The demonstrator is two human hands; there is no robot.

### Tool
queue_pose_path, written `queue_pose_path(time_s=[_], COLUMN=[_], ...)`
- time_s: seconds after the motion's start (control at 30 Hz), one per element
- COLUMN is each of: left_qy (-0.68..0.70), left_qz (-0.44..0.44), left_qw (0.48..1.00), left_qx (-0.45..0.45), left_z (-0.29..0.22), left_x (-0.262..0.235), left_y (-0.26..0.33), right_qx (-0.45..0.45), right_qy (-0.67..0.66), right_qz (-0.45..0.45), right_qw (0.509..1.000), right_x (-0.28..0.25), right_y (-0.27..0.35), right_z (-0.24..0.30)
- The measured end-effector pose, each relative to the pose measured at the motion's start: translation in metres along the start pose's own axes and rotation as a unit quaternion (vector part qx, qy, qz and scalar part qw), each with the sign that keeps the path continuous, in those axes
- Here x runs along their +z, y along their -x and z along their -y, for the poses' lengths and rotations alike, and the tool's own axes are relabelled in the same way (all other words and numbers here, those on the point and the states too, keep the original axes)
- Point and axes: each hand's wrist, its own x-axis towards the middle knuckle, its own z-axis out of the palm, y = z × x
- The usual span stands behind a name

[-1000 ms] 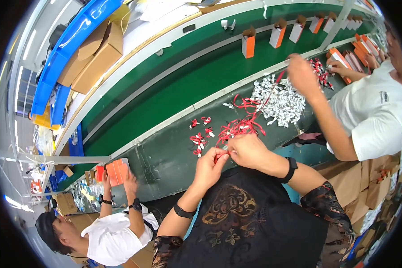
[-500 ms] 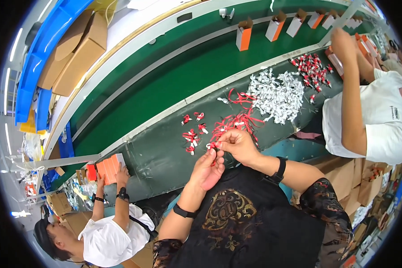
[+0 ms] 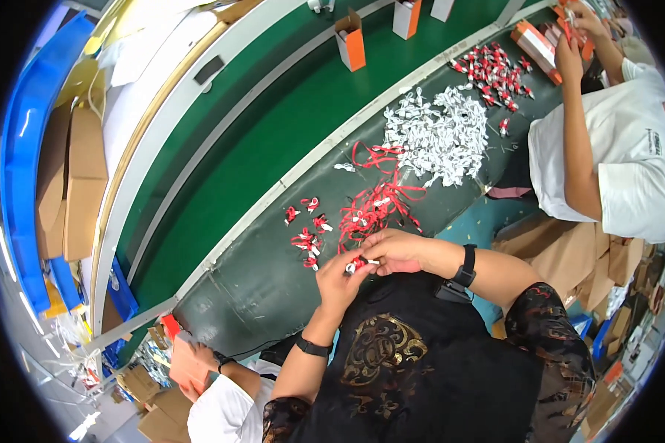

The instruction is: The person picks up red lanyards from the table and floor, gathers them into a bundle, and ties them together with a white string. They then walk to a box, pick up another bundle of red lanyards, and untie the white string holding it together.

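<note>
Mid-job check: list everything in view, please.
Held bundle: one, red-black-white, centre
Loose cords: uncounted, mostly red, beyond centre
Small bundles: roughly six, red-white, left of cords
White bundles: many, white, right of cords
Farther bundles: many, red-white, upper right
Bench: one, dark green, under piles
Belt: one, green, behind bench
Upright boxes: three, orange-white, on belt
Co-workers: two, white-clothed, left and right
Other boxes: several, orange-white, by co-workers
Trays: several, blue, left edge
Cartons: several, brown, both sides
Wristbands: two, black, each wrist
Shirt: one, black with gold print, bottom
Left grip: one, bare, around held bundle
Right grip: one, bare, at held bundle's right end
</note>
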Motion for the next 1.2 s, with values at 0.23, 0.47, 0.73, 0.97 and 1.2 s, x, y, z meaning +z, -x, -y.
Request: queue_pose_path(time_s=[0.23,0.47,0.73,0.97,1.2], left_qy=[-0.072,-0.361,-0.463,-0.207,-0.001], left_qz=[-0.080,0.125,0.079,0.055,0.008], left_qw=[0.981,0.868,0.835,0.937,0.930], left_qx=[-0.160,-0.316,-0.285,-0.275,-0.366], left_z=[0.094,0.167,0.135,0.099,0.078], left_x=[0.021,0.041,0.035,-0.005,-0.013], left_y=[-0.102,-0.176,-0.144,-0.039,0.066], right_qx=[-0.098,-0.146,-0.187,-0.143,-0.328], right_qy=[0.135,0.377,0.586,0.785,0.668], right_qz=[-0.218,-0.361,-0.333,-0.403,-0.162], right_qw=[0.962,0.840,0.715,0.448,0.648], right_x=[-0.063,-0.119,-0.095,-0.121,-0.103], right_y=[0.019,0.020,-0.026,-0.074,-0.006], right_z=[-0.010,-0.055,-0.036,-0.044,-0.044])
